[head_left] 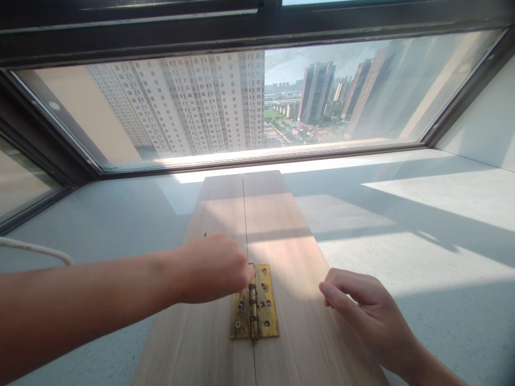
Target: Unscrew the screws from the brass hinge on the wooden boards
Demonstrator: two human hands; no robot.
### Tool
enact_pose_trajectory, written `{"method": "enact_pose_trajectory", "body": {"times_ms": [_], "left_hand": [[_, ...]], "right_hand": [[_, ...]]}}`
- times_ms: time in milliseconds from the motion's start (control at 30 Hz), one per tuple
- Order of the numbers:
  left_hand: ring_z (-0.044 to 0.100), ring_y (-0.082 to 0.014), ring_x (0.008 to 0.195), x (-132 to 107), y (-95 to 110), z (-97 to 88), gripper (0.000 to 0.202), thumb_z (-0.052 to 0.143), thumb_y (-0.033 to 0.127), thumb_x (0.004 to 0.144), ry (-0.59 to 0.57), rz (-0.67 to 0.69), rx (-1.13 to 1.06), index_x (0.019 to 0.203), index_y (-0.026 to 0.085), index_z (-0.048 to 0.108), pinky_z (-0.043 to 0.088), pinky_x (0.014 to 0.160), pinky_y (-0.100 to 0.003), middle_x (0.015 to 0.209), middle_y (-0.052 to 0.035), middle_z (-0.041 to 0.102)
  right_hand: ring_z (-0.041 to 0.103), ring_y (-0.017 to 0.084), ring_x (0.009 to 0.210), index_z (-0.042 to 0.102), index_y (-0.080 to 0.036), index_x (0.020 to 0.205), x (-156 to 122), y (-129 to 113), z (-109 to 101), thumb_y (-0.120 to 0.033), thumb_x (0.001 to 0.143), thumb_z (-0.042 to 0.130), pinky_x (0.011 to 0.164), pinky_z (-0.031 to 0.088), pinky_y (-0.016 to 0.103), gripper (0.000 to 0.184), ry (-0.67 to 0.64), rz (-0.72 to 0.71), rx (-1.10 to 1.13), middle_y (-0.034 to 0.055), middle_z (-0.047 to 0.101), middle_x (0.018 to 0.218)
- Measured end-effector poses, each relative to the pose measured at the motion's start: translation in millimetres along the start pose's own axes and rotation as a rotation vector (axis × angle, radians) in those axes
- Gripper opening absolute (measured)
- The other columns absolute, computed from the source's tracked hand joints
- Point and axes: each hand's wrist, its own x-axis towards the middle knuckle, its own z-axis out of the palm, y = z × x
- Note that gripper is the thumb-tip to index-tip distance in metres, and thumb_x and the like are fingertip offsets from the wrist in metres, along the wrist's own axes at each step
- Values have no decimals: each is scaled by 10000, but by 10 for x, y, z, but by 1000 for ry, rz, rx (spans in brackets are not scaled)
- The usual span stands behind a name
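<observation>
Two light wooden boards (277, 225) lie side by side on a grey window ledge, running away from me. A brass hinge (261, 311) spans their seam, with screws showing in several of its holes. My left hand (211, 268) reaches across from the left, its fingers curled closed at the hinge's top left corner. What they pinch, if anything, is hidden. My right hand (362, 308) rests on the right board a little to the right of the hinge, fingers loosely curled and holding nothing I can see.
The grey ledge (422, 236) spreads wide on both sides of the boards. A large window (257, 102) with a dark frame closes off the far edge, with tall buildings outside. A white cable (36, 249) shows at the left.
</observation>
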Motion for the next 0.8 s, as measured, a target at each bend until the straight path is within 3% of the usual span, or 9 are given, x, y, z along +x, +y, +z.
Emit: {"method": "enact_pose_trajectory", "body": {"times_ms": [200, 300, 367, 467, 700, 800], "left_hand": [[562, -147, 536, 21, -38, 83, 158, 500, 140, 735, -15, -607, -545, 583, 155, 544, 325, 447, -227, 576, -25, 597], [569, -149, 555, 13, -50, 85, 106, 507, 167, 725, -70, -725, -668, 629, 160, 550, 340, 452, -223, 625, -26, 616], [566, -153, 563, 5, -46, 47, 60, 541, 156, 688, -101, -688, -651, 738, 168, 571, 337, 449, -223, 675, -26, 620], [560, -150, 595, -17, -30, -22, 232, 538, 70, 650, -94, -523, -551, 858, 172, 543, 341, 467, -224, 737, -19, 604], [467, -131, 537, -106, -53, 31, 185, 500, -12, 749, 59, 20, -46, 692, 164, 513, 209, 409, -275, 729, -21, 543], [478, -146, 533, -113, -84, 75, 199, 509, 27, 792, 126, 151, 91, 645, 161, 519, 190, 397, -294, 653, -27, 530]], "right_hand": [[471, 111, 496, 448, -190, 553, 3, 4, 23, -366, 925, 438, 494, 358, 246, 412, -2, 13, 7, -12, 491, 528], [475, 113, 502, 460, -188, 557, -11, 9, 24, -367, 925, 442, 500, 359, 249, 410, -13, 18, 13, -9, 501, 534], [479, 113, 510, 466, -188, 562, -24, 11, 20, -363, 925, 447, 508, 361, 251, 404, -17, 21, 19, -9, 505, 541], [484, 114, 520, 474, -187, 568, -35, 12, 15, -355, 926, 451, 517, 359, 253, 396, -20, 18, 25, -9, 509, 548], [491, 111, 519, 479, -185, 568, -33, 7, -2, -344, 927, 454, 517, 360, 250, 394, -20, 6, 28, -10, 517, 551], [491, 110, 520, 477, -185, 568, -31, 7, -5, -339, 928, 452, 519, 362, 249, 392, -25, -1, 24, -10, 516, 551]]}}
